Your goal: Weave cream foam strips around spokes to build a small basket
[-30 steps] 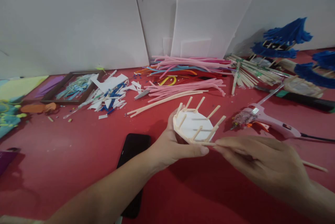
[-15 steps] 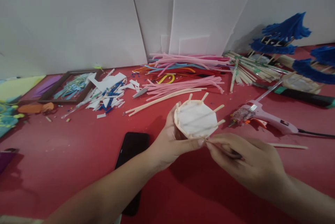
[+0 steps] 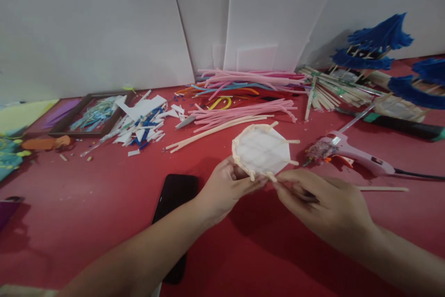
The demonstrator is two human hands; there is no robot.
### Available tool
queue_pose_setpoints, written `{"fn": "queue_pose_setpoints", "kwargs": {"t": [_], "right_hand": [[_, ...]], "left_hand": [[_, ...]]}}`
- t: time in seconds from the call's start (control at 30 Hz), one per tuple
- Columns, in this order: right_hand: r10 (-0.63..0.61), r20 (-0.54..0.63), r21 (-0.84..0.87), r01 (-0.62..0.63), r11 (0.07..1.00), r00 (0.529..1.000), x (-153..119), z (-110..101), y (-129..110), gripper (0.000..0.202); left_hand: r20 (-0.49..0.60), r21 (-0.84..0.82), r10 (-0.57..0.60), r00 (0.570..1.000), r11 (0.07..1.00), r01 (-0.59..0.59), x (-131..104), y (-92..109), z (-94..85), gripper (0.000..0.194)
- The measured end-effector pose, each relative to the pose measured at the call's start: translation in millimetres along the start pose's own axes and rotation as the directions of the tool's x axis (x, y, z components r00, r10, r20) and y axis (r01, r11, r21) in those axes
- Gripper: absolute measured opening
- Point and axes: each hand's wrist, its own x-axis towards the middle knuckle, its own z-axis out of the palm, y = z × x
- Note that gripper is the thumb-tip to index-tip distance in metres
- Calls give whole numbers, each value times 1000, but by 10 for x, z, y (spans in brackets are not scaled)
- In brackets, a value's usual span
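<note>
Left hand (image 3: 217, 190) has fingers wrapped on near-left rim of white disc (image 3: 264, 148), held up over middle of desk (image 3: 114, 223). Right hand (image 3: 323, 199) pinching pale strip (image 3: 382, 189) by disc's near rim. Disc looks flat, smooth, kinda roundish with angled sides, edged in fuzzy cream stuff, five stubby stick ends clearly showing. One shiny black phone (image 3: 175, 195), one pink glue gun (image 3: 361, 155), loads of fuzzy pink stems (image 3: 246, 115) towards desk's back edge, too jumbled to count.
</note>
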Motion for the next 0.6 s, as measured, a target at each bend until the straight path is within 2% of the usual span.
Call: {"fn": "queue_pose_setpoints", "kwargs": {"t": [0.17, 0.3, 0.47, 0.6], "right_hand": [[-36, -16, -42, 36, 998, 999, 10, -5, -21, 26], [-68, -3, -76, 68, 995, 998, 20, 4, -26, 29], [-45, 3, -52, 45, 998, 999, 16, 23, -14, 28], [-8, 35, -9, 8, 1000, 999, -7, 21, -14, 28]], "left_hand": [[14, -16, -35, 999, 999, 36, -5, -6, 7, 46], [-17, 48, -43, 999, 998, 43, -20, -13, 0, 44], [-54, 123, -56, 997, 990, 62, -13, -2, -24, 47], [-57, 70, -78, 995, 994, 82, 6, 19, -6, 47]]}}
